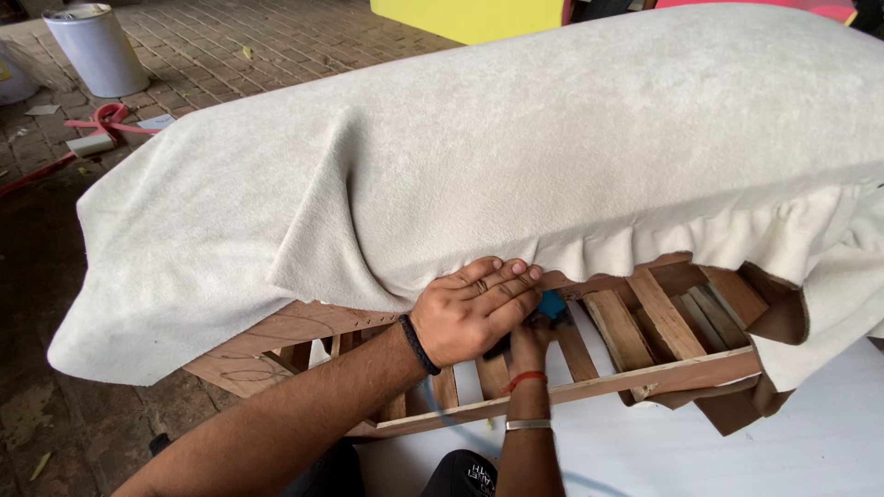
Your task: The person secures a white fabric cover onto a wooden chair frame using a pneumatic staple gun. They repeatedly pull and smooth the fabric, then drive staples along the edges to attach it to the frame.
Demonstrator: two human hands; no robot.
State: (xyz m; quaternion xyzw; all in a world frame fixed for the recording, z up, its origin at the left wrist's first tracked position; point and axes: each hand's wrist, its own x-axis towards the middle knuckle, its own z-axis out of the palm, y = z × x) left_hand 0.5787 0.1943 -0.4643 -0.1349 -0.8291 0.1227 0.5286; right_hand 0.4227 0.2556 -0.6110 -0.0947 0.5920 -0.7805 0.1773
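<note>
A cream suede-like fabric (516,147) is draped over a wooden furniture frame (645,340) with slats showing underneath. My left hand (474,308) lies flat with its fingers pressed on the fabric's pleated edge against the frame's rail. A black band sits on that wrist. My right hand (529,345) reaches up from below, mostly hidden behind the left hand, and grips a blue tool (552,306) held to the fabric edge. Its wrist carries a red thread and a metal bangle. A thin blue hose (451,428) trails down from the tool.
A white bucket (97,48) stands on the brick floor at the back left, near red straps (106,120) and scraps. A yellow panel (470,17) is at the top. Loose brown lining (737,410) hangs off the frame's right end over a white sheet (737,451).
</note>
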